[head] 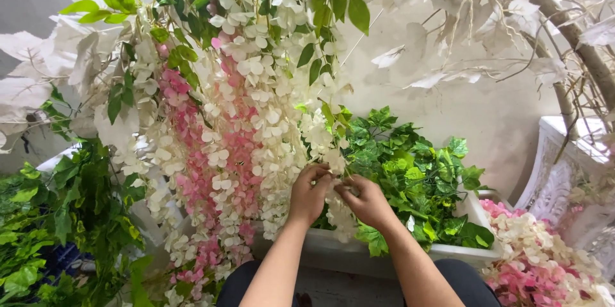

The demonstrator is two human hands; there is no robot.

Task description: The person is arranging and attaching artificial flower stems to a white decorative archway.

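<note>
I see many flower strands (224,127) hung; left hand (309,195) and right hand (366,201) pinch one white strand (333,165), fixing unfinished, I judge.

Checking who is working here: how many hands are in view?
2: left hand and right hand, side by side at a white flower strand, above the white planter. No others visible.

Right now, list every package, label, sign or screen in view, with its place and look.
None in view: no package, label, sign or screen. Both hands, left hand and right hand, work hanging white flower strands over a white planter box of green leaves.
</note>
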